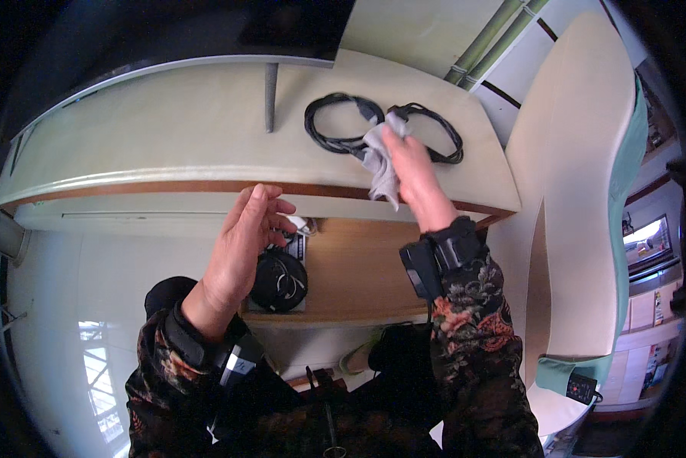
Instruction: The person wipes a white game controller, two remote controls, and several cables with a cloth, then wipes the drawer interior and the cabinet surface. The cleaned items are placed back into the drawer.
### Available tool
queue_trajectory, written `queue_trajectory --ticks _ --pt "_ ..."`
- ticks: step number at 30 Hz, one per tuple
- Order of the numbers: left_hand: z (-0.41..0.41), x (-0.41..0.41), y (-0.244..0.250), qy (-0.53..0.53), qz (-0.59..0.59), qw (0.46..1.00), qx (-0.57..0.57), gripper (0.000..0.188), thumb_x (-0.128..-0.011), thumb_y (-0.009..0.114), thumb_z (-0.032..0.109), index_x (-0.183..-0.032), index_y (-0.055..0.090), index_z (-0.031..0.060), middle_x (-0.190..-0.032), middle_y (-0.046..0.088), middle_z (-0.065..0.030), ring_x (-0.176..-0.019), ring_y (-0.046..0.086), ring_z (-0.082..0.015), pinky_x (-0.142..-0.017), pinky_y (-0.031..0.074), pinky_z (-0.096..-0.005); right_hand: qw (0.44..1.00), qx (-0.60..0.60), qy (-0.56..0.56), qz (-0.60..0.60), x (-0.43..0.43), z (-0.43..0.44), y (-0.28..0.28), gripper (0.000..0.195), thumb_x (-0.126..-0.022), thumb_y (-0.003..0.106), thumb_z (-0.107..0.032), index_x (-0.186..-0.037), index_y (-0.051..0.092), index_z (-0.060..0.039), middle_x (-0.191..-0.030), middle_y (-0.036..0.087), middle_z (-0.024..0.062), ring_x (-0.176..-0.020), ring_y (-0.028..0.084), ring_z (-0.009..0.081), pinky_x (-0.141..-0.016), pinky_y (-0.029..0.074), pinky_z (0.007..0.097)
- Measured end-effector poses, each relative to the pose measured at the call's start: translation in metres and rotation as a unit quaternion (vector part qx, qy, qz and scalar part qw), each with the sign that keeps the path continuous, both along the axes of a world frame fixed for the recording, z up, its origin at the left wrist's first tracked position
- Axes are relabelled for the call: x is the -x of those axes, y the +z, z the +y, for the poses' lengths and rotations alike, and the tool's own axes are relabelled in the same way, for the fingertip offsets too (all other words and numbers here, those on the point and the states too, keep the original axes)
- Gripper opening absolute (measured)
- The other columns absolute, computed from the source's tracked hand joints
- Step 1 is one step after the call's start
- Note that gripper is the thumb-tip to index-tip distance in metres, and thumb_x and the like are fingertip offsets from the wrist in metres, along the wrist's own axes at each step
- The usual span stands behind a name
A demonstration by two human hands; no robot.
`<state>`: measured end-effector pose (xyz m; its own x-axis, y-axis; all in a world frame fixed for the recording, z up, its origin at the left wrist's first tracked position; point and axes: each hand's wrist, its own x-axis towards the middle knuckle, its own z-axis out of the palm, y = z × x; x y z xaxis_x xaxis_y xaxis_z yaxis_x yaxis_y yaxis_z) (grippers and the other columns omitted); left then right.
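Note:
My right hand (414,166) grips a crumpled light grey cloth (382,166) above the right part of a cream-coloured TV cabinet top (205,126). Behind the cloth lie two coiled black cables, one coil (308,123) to the left and the other coil (454,131) to the right; the cloth and hand hide part of them. My left hand (243,235) is held in front of the cabinet's brown edge, fingers apart and slightly curled, with nothing in it. Below it, a round black object with a cord (280,280) rests in a pulled-out wooden drawer (366,269).
A television (177,34) stands on the cabinet, one grey leg (270,97) near the cables. A white plug with cord (303,224) lies in the drawer. To the right rises a curved cream panel (577,172) with green cloth over its edge and a black adapter (582,389).

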<state>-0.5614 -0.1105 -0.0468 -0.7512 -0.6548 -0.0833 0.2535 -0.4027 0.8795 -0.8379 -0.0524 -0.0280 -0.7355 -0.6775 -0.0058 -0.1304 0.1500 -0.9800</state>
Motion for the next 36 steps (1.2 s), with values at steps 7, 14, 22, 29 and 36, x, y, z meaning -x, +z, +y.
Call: queue_trajectory --ticks 7,14,22,29,36 --pt "-0.009 -0.009 -0.009 0.076 0.038 0.996 -0.009 0.040 -0.099 0.037 0.041 -0.114 0.052 0.0067 -0.098 0.059 -0.0071 -0.082 0.056 -0.0167 -0.072 0.043 -0.0285 0.907 0.003 -0.082 0.412 -0.024 0.028 0.027 0.022 -0.088 0.061 -0.017 -0.103 0.064 -0.0007 -0.096 0.068 0.0109 -0.083 0.063 0.0167 -0.077 0.049 0.0319" --pt "-0.016 -0.023 0.001 0.141 0.073 0.987 0.006 0.037 -0.099 0.039 0.036 -0.111 0.053 0.0039 -0.094 0.060 -0.0052 -0.081 0.057 -0.0150 -0.070 0.043 -0.0281 0.867 -0.078 0.220 0.441 -0.116 0.052 -0.031 0.023 -0.086 0.061 -0.012 -0.106 0.059 0.0002 -0.078 0.067 0.0115 -0.070 0.065 0.0199 -0.064 0.051 0.0327" --pt "-0.016 -0.014 0.002 0.138 0.059 0.989 0.018 0.037 -0.099 0.038 0.035 -0.110 0.053 0.0028 -0.091 0.060 -0.0071 -0.076 0.056 -0.0148 -0.066 0.043 -0.0265 0.892 -0.256 0.231 0.292 -0.128 0.041 -0.218 0.033 -0.084 0.060 -0.032 -0.091 0.056 0.0002 -0.083 0.063 0.0219 -0.079 0.061 0.0398 -0.070 0.047 0.0494" --pt "-0.014 -0.017 0.006 0.128 0.046 0.991 0.014 0.038 -0.100 0.034 0.034 -0.109 0.053 0.0025 -0.088 0.060 -0.0074 -0.073 0.055 -0.0141 -0.064 0.042 -0.0257 0.844 -0.326 0.210 0.371 -0.173 0.027 -0.232 0.039 -0.073 0.071 -0.025 -0.095 0.054 0.0027 -0.098 0.058 0.0231 -0.090 0.059 0.0393 -0.075 0.049 0.0475" --pt "-0.017 -0.020 0.004 0.119 0.050 0.991 0.017 0.038 -0.100 0.033 0.035 -0.106 0.054 0.0039 -0.086 0.060 -0.0068 -0.071 0.055 -0.0140 -0.063 0.042 -0.0257 0.857 -0.380 0.193 0.289 -0.151 0.021 -0.245 0.027 -0.074 0.062 -0.013 -0.097 0.054 -0.0005 -0.095 0.062 0.0215 -0.092 0.060 0.0394 -0.077 0.049 0.0466"
